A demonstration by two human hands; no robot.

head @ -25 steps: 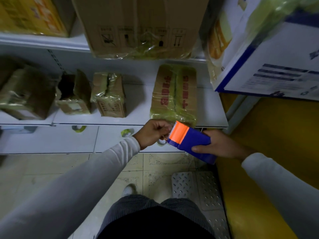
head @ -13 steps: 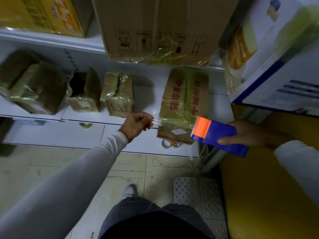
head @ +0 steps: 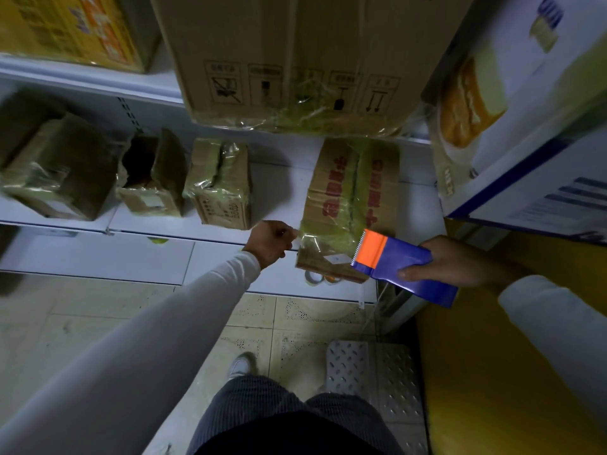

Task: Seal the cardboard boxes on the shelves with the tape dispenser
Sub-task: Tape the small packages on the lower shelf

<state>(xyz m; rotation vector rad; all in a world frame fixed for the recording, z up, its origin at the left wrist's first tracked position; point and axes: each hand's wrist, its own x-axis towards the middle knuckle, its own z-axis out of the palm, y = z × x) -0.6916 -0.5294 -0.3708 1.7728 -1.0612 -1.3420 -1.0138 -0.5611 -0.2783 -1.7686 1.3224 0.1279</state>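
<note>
My right hand [head: 456,262] grips a blue tape dispenser [head: 400,266] with an orange front and a toothed edge, held in front of the middle shelf. A strip of clear tape [head: 323,243] stretches from the dispenser leftward to my left hand [head: 271,241], which pinches its free end. Behind the strip lies a flat cardboard box with red print [head: 353,195], wrapped in yellowish tape, its near end over the shelf edge. Further left on the same shelf stand a small taped box [head: 220,188] and an open-topped box [head: 149,178].
A large carton [head: 295,60] sits on the upper shelf above, a white and blue box [head: 532,126] at right. Tape rolls [head: 320,278] lie on the lower shelf [head: 98,254]. A metal step [head: 371,369] stands on the tiled floor beside a yellow surface [head: 492,372].
My hands drew apart: the left pulled the tape end leftward while the right moved the dispenser rightward, so the strip grew longer. Both rose toward the red-printed box.
</note>
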